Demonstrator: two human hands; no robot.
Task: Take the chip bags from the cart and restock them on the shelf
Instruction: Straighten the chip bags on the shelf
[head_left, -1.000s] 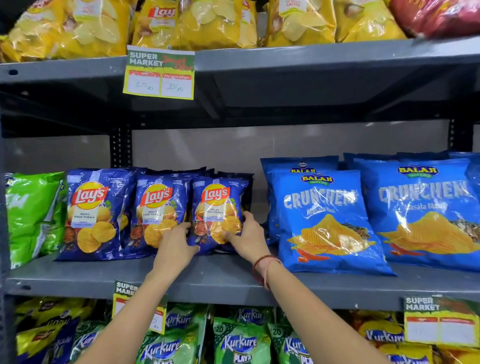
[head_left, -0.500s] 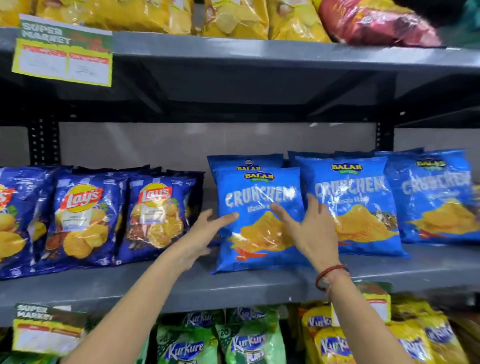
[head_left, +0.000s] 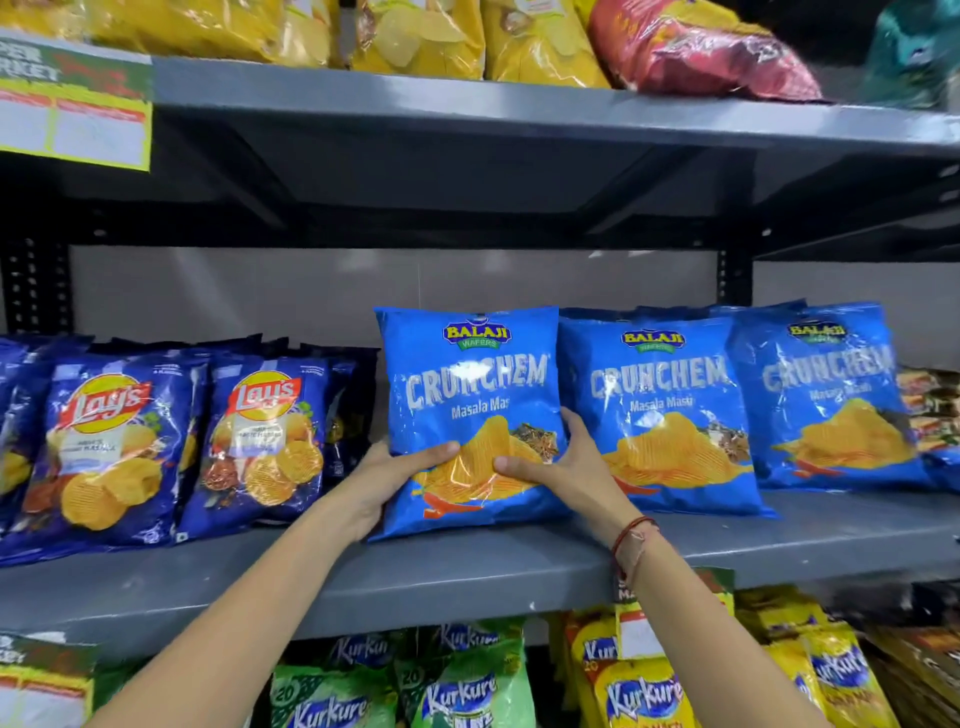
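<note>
A light-blue Crunchem chip bag (head_left: 467, 374) stands upright on the grey middle shelf (head_left: 467, 571). My left hand (head_left: 395, 478) grips its lower left edge, thumb across the front. My right hand (head_left: 561, 467) grips its lower right edge, a red thread on the wrist. Two more Crunchem bags (head_left: 660, 415) (head_left: 831, 395) stand in a row to its right. Dark-blue Lay's bags (head_left: 260, 436) (head_left: 104, 447) stand to its left. The cart is out of view.
Yellow bags (head_left: 415, 36) and a red bag (head_left: 696, 52) lie on the upper shelf, whose edge (head_left: 363, 98) overhangs. Kurkure bags (head_left: 457, 691) (head_left: 639, 691) fill the lower shelf. A price tag (head_left: 72, 119) hangs at the upper left.
My hands left the Lay's bags, moved right and closed on the leftmost Crunchem bag. That bag now stands more upright. My view has shifted to the right.
</note>
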